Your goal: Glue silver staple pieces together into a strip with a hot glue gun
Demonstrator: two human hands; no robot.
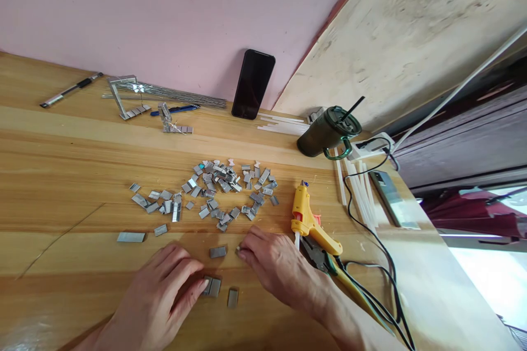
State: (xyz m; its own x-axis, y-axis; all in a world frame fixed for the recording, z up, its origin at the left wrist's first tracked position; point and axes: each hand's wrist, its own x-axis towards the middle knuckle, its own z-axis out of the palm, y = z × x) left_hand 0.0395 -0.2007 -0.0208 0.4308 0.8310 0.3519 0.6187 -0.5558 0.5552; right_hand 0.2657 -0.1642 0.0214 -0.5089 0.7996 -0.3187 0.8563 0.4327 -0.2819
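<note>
My left hand rests on the wooden table, fingers curled down, its fingertips touching two small flat metal pieces lying side by side. My right hand lies just right of it, fingertips pinched on a tiny metal piece. Between the hands sit a loose metal piece and another nearer me. A heap of several similar metal pieces is spread beyond both hands.
A yellow glue gun and pliers lie right of my right hand, with black cables. Further back: a dark green tumbler, a phone leaning on the wall, glue sticks, metal rods, pens.
</note>
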